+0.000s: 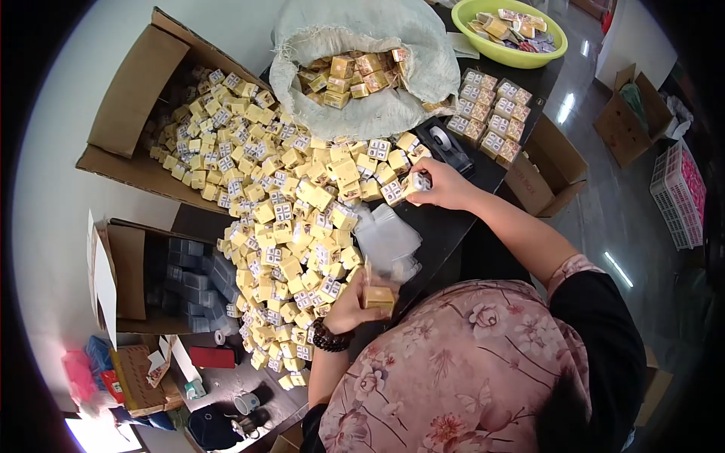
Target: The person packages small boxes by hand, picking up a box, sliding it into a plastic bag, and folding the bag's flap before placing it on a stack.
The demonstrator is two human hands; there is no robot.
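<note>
My left hand [349, 308], with a dark beaded bracelet at the wrist, is closed around a small yellow box [377, 299]; motion blurs its fingertips. In my right hand [445, 186] another small box [418, 182] is pinched, its grey-and-white printed face turned outward. That hand is at the right edge of a large heap of similar yellow boxes [291, 264]. Between my hands, clear plastic bags [387, 234] lie stacked on the black table. A tape dispenser [444, 143] sits just beyond my right hand.
A white woven sack [302, 113] of boxes stands behind the heap. Boxes spill from a cardboard carton [140, 90]. Clear-wrapped packs [502, 124] stand in rows near a yellow-green basin [513, 54]. Another carton [124, 264] holds clear plastic packaging. An open carton [547, 170] lies beyond the table's right edge.
</note>
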